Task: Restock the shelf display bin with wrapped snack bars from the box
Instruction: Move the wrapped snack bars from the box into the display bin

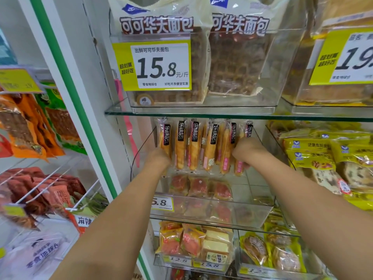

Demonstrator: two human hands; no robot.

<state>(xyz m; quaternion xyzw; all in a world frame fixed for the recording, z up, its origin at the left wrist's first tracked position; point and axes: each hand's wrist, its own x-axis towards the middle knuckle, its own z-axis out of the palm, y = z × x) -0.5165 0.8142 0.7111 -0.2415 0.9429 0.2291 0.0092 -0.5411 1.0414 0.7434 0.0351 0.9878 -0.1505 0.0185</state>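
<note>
Head view: a glass shelf crosses the upper middle of the frame. Below it, at centre, sits a clear bin with red-wrapped packs on its floor. A row of bars stands upright between the bin's side walls, just under the shelf. The right hand grips the bars at the row's right end. The left hand is against the leftmost bar with its fingers hidden, so I cannot tell its grip. A price tag sits on the bin's front left.
</note>
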